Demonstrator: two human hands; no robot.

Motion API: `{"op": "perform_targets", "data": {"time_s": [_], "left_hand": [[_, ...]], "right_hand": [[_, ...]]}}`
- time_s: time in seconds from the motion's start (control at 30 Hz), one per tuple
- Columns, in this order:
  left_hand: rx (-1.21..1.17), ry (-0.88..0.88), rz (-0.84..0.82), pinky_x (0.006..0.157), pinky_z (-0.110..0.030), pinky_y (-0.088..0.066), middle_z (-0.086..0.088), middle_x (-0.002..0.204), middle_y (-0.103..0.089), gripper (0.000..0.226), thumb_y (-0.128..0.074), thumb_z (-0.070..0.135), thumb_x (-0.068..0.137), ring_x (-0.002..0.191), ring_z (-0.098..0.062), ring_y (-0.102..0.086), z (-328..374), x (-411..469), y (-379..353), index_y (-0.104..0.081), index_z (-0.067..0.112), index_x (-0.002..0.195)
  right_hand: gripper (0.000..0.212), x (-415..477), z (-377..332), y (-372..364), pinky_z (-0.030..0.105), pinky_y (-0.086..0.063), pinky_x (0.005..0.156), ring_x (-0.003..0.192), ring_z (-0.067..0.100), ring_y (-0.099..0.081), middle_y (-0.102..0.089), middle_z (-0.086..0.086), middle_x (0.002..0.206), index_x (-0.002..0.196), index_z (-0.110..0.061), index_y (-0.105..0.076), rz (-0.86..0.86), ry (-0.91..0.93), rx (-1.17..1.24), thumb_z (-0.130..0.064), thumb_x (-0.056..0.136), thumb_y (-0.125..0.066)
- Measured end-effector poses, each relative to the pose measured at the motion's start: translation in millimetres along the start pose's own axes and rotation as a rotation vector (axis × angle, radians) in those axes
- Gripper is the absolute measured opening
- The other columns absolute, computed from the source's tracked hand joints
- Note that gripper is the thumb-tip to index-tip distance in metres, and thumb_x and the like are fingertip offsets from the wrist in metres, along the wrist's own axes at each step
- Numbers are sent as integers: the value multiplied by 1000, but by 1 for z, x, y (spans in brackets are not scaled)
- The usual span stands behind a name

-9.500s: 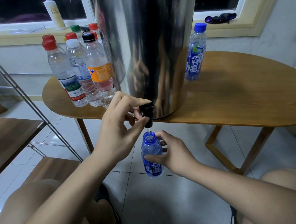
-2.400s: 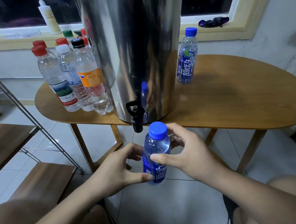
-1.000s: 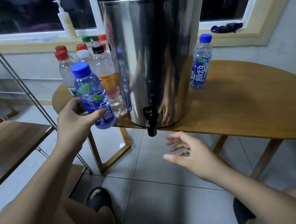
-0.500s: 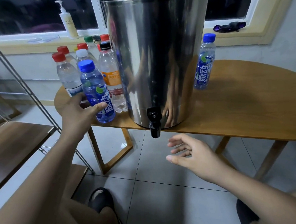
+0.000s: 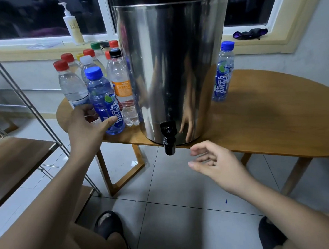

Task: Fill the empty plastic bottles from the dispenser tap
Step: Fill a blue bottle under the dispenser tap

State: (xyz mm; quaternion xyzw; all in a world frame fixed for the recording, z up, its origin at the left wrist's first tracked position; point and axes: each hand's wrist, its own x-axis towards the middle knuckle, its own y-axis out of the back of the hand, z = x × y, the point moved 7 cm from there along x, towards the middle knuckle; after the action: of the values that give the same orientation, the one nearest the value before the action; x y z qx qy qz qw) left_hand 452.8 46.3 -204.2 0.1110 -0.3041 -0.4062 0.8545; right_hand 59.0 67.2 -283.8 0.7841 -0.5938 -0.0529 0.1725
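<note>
Head-worn view, looking forward and down, close over table

An oval light-wood table stands before me on glossy grey floor tiles, beneath dark, white-framed windows; brown wooden shelves on a metal frame flank my left.
</note>
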Motion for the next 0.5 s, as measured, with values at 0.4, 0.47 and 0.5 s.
{"op": "perform_targets", "data": {"time_s": [0.4,0.47,0.5], "left_hand": [[-50,-32,-304,85,-31,-59,9,103,-74,41,-90,41,85,97,-5,-70,17,-60,-41,-66,27,115],[-16,-65,-380,80,-25,-56,11,100,-76,34,-89,43,86,95,-2,-71,18,-64,-51,-69,31,111],[-5,-78,-413,78,-22,-54,13,100,-76,30,-88,41,87,96,-1,-71,19,-66,-56,-69,31,109]], "right_hand": [[21,52,-25,101,46,-63,95,98,12,-76,-80,-9,100,108,-28,-76,355,69,-101,-18,93,-85],[20,71,-18,117,55,-62,96,100,14,-76,-80,-8,100,108,-29,-75,388,26,-128,-20,93,-84],[20,81,-16,124,55,-61,97,100,14,-75,-80,-7,100,110,-27,-74,405,3,-142,-21,93,-83]]}}
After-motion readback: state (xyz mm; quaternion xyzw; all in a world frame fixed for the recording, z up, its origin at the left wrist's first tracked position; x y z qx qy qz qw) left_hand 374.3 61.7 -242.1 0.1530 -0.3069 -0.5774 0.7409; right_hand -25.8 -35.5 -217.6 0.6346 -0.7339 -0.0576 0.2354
